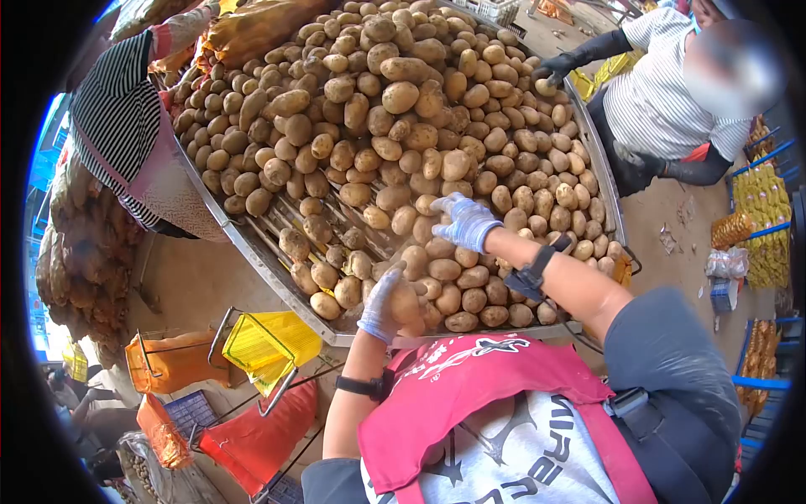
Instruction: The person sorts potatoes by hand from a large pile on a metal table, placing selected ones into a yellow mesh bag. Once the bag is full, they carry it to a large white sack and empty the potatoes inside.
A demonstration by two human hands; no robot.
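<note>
Potato [406, 304] against left hand [379, 309]; more potatoes [424, 228] around right hand [466, 223].

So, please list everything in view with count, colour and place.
Potatoes: many, brown, heaped on the table
Table: one, grey rim, centre
Open yellow bag: one, yellow, beside the table
Red bag: one, red, lower left
Orange bags: two, orange, lower left
Blue crates: at least two, blue, lower left
Brown sacks: several, brown, far left
Yellow sacks: several, yellow, right edge
Co-workers: at least two, striped tops, upper left, upper right
Apron: one, pink, bottom centre
Left hand: one, pale glove, against a potato
Right hand: one, pale glove, over the potatoes
</note>
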